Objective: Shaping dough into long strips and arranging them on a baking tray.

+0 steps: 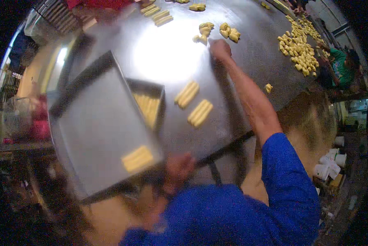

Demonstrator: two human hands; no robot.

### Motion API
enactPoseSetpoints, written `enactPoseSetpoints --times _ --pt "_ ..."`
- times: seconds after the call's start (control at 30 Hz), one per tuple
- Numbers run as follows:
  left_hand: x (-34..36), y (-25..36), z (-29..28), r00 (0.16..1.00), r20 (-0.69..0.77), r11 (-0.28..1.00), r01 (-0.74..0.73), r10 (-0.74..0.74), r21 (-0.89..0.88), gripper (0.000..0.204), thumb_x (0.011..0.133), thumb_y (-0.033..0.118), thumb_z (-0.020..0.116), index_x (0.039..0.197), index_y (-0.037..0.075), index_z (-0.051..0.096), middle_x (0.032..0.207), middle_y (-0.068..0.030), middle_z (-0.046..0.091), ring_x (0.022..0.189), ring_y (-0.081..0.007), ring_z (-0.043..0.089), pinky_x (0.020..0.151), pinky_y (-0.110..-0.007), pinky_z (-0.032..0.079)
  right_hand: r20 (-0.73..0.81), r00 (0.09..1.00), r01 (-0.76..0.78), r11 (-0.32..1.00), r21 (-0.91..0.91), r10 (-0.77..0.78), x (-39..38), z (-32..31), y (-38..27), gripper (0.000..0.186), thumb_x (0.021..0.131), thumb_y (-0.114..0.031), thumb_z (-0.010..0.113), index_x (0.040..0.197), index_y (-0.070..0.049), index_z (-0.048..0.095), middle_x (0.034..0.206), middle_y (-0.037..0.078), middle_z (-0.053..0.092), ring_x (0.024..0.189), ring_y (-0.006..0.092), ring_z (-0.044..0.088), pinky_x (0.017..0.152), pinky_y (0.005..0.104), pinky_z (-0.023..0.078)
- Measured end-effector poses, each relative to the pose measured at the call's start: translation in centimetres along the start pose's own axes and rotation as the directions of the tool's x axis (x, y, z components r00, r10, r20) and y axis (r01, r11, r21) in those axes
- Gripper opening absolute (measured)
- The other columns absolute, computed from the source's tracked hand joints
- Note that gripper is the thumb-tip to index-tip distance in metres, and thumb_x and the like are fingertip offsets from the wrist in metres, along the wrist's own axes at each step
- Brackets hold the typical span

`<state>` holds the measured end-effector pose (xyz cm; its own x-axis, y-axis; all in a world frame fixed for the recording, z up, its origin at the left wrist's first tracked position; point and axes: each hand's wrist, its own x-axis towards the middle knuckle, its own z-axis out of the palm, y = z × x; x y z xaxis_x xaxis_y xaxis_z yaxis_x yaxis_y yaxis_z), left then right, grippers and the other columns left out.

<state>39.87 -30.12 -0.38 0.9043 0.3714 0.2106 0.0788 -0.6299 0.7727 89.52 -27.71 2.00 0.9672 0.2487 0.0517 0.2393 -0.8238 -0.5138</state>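
My right arm stretches far over the metal table (249,61). My right hand (221,50) is curled closed beside a small cluster of yellow dough pieces (203,33); what its fingers hold, if anything, is hidden. Another dough cluster (230,33) lies just beyond it. My left hand (179,168), smeared by motion, is low by the near corner of a large metal tray (93,123). In that tray lies one block of joined dough strips (137,158). Two similar blocks, one farther (187,94) and one nearer (200,113), rest on the table between my hands.
A second tray (161,98), partly under the large one, holds rows of dough strips (147,108). More strips (162,18) lie at the far edge. A heap of dough pieces (300,45) spreads at the far right, near a person in green (341,67). White buckets (329,166) stand right.
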Motion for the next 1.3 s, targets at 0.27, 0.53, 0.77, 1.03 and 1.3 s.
enactPoseSetpoints --times 0.27,0.53,0.77,1.03,1.3 --pt "2.0 2.7 -0.5 0.989 -0.056 0.986 0.133 -0.139 -0.105 0.027 0.084 0.012 0.076 0.11 0.007 0.071 0.083 -0.01 0.069 0.073 -0.0261 0.065 0.071 -0.034 0.053 0.057 0.998 -0.052 0.945 0.322 0.035 -1.6 1.2 -1.0 0.042 0.079 -0.043 0.071 0.095 -0.005 0.074 0.091 0.016 0.074 0.084 0.0274 0.072 0.076 0.0417 0.056" --pt "12.2 7.7 0.9 0.848 0.166 0.507 0.445 -0.503 -0.738 0.037 0.096 0.018 0.066 0.13 0.004 0.06 0.096 -0.0028 0.066 0.084 -0.009 0.06 0.071 -0.023 0.052 0.223 0.95 0.024 0.761 0.648 -0.22 -21.2 -9.4 4.8 0.031 0.087 -0.018 0.075 0.11 0.001 0.067 0.102 0.014 0.068 0.087 0.0214 0.07 0.075 0.0319 0.059" --pt "16.5 9.4 5.0 0.913 0.282 0.329 0.374 -0.294 -0.867 0.04 0.097 0.026 0.067 0.124 -0.002 0.059 0.085 -0.0042 0.064 0.068 -0.011 0.059 0.061 -0.025 0.051 -0.035 0.86 0.462 0.745 0.482 -0.51 -29.7 -18.1 4.5 0.026 0.086 -0.008 0.073 0.11 0.0 0.064 0.105 0.014 0.063 0.095 0.025 0.068 0.079 0.0339 0.058" --pt "16.4 10.5 4.6 0.944 0.321 0.576 0.303 -0.073 -0.759 0.032 0.099 0.03 0.062 0.102 -0.002 0.068 0.081 -0.0055 0.069 0.074 -0.0111 0.062 0.069 -0.026 0.05 -0.029 0.83 0.552 0.813 0.187 -0.557 -30.5 -20.7 5.5 0.021 0.091 -0.006 0.066 0.111 -0.001 0.066 0.101 0.01 0.067 0.096 0.0213 0.067 0.078 0.0343 0.055" --pt "18.8 10.0 5.0 0.939 0.279 0.657 0.081 0.203 -0.749 0.031 0.099 0.024 0.063 0.116 -0.002 0.066 0.105 -0.0084 0.07 0.084 -0.013 0.065 0.075 -0.028 0.054 0.486 0.854 -0.228 0.709 0.668 -0.184 -28.2 -20.3 7.9 0.026 0.095 -0.024 0.069 0.111 -0.004 0.067 0.101 0.005 0.07 0.095 0.0129 0.065 0.086 0.0299 0.052"
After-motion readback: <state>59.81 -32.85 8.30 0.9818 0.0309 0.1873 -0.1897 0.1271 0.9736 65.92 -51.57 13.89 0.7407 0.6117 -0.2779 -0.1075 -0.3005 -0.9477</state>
